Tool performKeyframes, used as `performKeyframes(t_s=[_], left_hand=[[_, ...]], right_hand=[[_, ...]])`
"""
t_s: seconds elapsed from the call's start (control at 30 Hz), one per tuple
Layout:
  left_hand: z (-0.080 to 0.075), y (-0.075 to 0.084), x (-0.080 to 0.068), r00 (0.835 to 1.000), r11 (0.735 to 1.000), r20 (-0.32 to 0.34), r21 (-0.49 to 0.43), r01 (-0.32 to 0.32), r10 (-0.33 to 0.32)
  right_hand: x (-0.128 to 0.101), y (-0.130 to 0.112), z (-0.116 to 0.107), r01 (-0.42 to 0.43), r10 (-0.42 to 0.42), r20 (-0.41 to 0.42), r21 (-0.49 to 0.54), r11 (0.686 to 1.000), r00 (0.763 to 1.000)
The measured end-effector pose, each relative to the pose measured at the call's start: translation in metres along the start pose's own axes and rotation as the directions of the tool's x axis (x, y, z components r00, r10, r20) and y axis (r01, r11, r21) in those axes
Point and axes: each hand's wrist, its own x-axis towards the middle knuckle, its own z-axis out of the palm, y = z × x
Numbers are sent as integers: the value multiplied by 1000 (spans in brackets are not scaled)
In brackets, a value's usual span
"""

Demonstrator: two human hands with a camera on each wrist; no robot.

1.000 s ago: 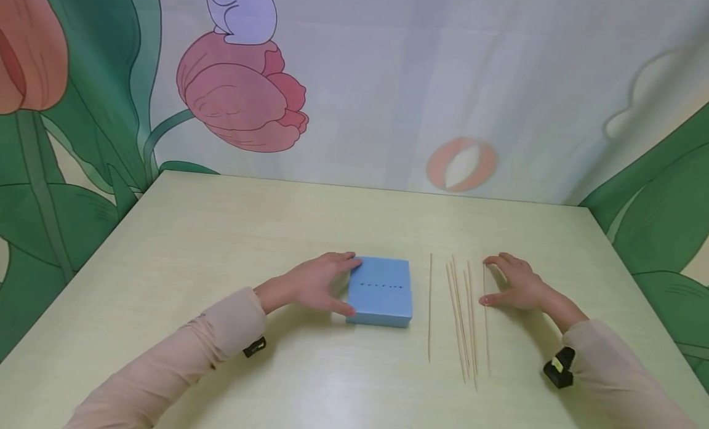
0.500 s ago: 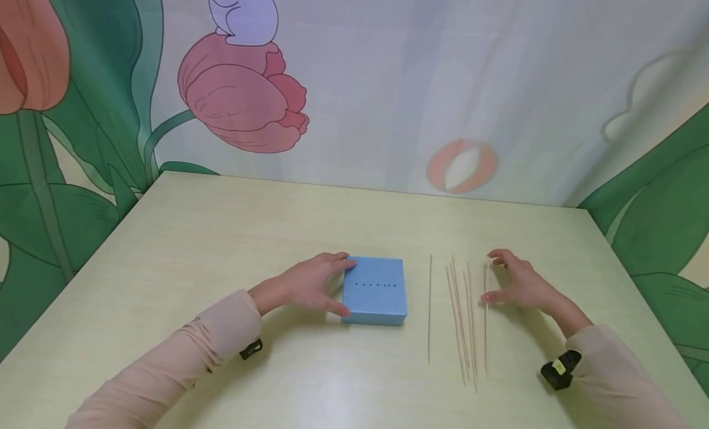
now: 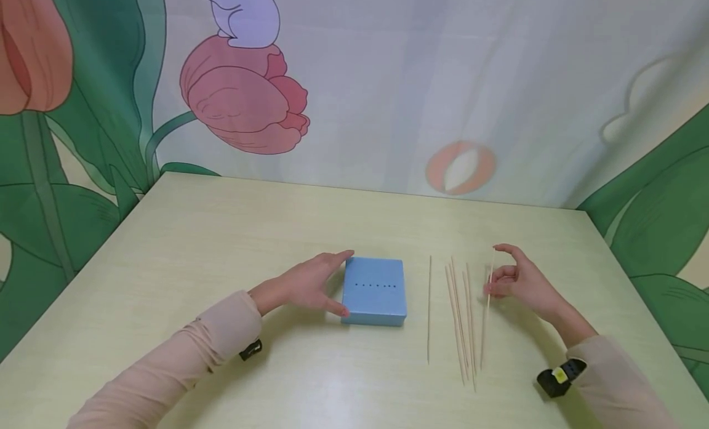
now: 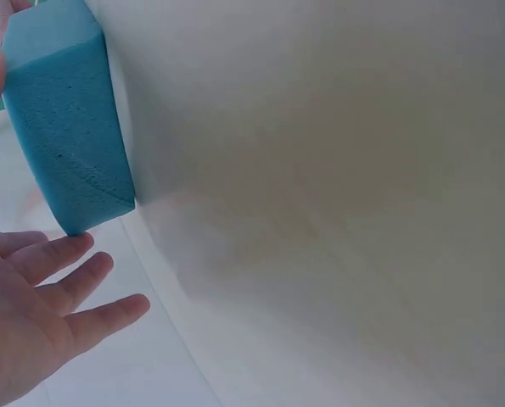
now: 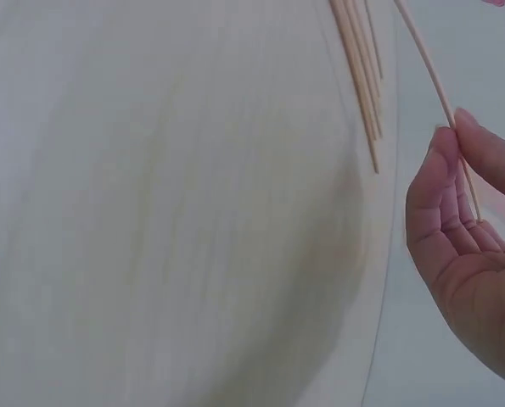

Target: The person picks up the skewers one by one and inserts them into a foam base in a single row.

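Several thin wooden sticks [image 3: 459,318] lie right of centre in the head view, nearly parallel on the bench [image 3: 221,244], with a lone stick [image 3: 429,309] to their left; that spread probably makes them easier to take singly. Near the centre sits a blue block [image 3: 373,300], its row of small holes [image 3: 378,285] facing up. The left hand [image 3: 307,284], fingers loosely extended, spans the block's left side, thumb at its lower corner, likely to steady it. Farther right, the right hand [image 3: 528,287] pinches a held stick [image 3: 485,327] towards its far end, presumably to leave most of its length free. Whether its near tip touches the bench cannot be told.

In the left wrist view, the block is at upper left, a fingertip seemingly touching its lower corner; the left edge crops the thumb, and the holes are out of sight.

In the right wrist view, thumb and finger grip the held stick at right, another fingertip by its end, perhaps to control tilt. The top edge cuts off its other end.
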Motion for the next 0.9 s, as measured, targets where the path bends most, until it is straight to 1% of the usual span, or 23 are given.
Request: performKeyframes(t_s=[0.1, 0.23, 0.33, 0.4, 0.53, 0.63, 0.7, 0.8, 0.9], left_hand=[[0, 0, 2, 999, 999, -5, -15, 33, -33], [-2, 0, 5, 997, 997, -10, 12, 72, -72], [-4, 0, 6, 995, 995, -8, 21, 98, -98], [-5, 0, 7, 993, 993, -9, 5, 116, -116], [-7, -3, 9, 995, 993, -18, -69, 95, -96], [-5, -7, 11, 998, 989, 1, -140, 58, -58], [-4, -9, 13, 999, 982, 22, -183, 44, -41], [-1, -12, 15, 998, 974, 49, -223, 40, -29], [0, -13, 17, 998, 971, 65, -236, 32, -17]], right_hand=[[-1, -5, 2, 17, -17, -20, 35, 999, 1000], [-2, -12, 6, 55, -52, -39, 73, 996, 998], [-2, -18, 10, 89, -85, -51, 87, 992, 995], [-2, -22, 12, 102, -97, -61, 89, 991, 993], [-1, -28, 16, 113, -108, -77, 77, 991, 991], [-2, -31, 18, 118, -112, -81, 64, 991, 990], [-2, -33, 20, 122, -117, -80, 62, 991, 990], [-1, -36, 22, 138, -133, -74, 74, 988, 988], [0, -41, 24, 168, -162, -73, 95, 981, 984]])
